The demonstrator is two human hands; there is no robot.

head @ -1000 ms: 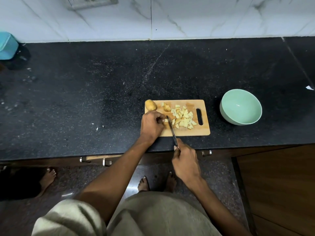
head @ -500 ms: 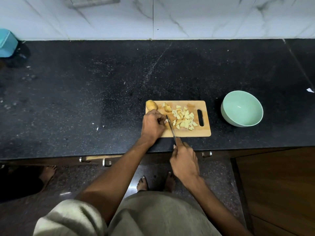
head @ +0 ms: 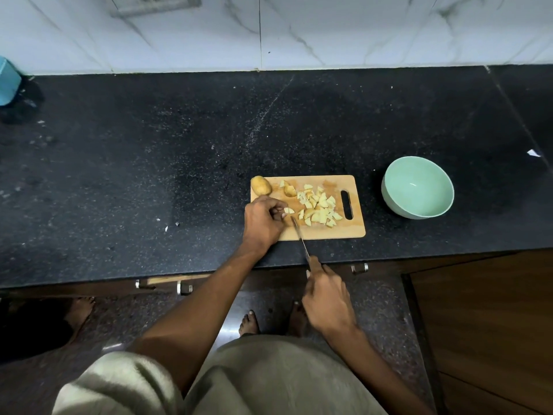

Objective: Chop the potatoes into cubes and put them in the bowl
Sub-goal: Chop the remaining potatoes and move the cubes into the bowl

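Observation:
A wooden cutting board (head: 344,230) lies on the black counter near its front edge. A whole potato (head: 260,185) sits on the board's far left corner, with a half piece (head: 289,190) beside it. A heap of potato cubes (head: 320,208) covers the board's middle. My left hand (head: 263,221) pinches a small potato piece (head: 288,210) with curled fingers. My right hand (head: 326,298) grips the handle of a knife (head: 300,237), whose tip rests on the board just right of my left fingers. A mint green bowl (head: 417,187) stands right of the board with nothing inside.
A blue container (head: 8,82) stands at the counter's far left edge. Small scraps (head: 167,227) lie on the counter left of the board, and a white scrap (head: 533,153) lies far right. A marble wall (head: 299,31) backs the counter. Drawer handles (head: 182,287) show below the front edge.
The knife has drawn back toward me, its tip sliding down the board. My left hand keeps its hold on the small piece. The heap looks unchanged.

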